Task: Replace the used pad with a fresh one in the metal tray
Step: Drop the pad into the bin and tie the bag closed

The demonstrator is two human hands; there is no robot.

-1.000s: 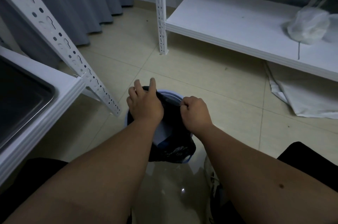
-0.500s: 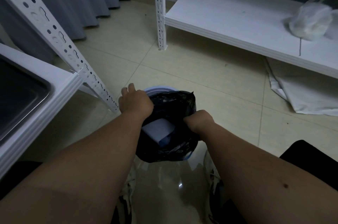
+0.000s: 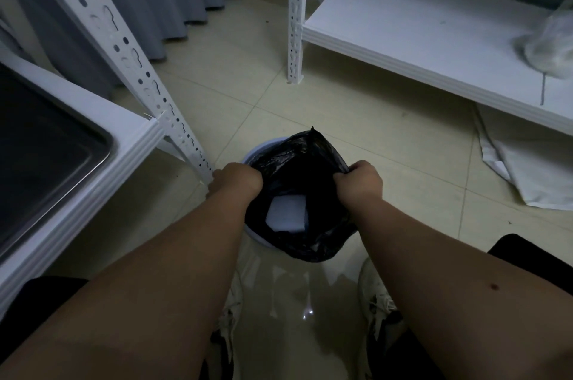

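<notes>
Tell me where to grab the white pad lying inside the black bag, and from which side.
Probably the white pad's upper edge, reached from straight above through the bag's mouth. It lies fairly flat low in the black bag, walled on every side, while the left hand and right hand hold the rim apart.

Both forearms are bare to the lower edge of the picture, with no sleeve, watch or ring in sight. The right forearm carries a small dark mole (image 3: 494,287). Both the left hand (image 3: 237,178) and the right hand (image 3: 359,179) are bare and ungloved. Dark trousers (image 3: 533,258) cover the legs. The feet wear pale lace-up shoes (image 3: 376,299), their laces loose and light-coloured.
</notes>
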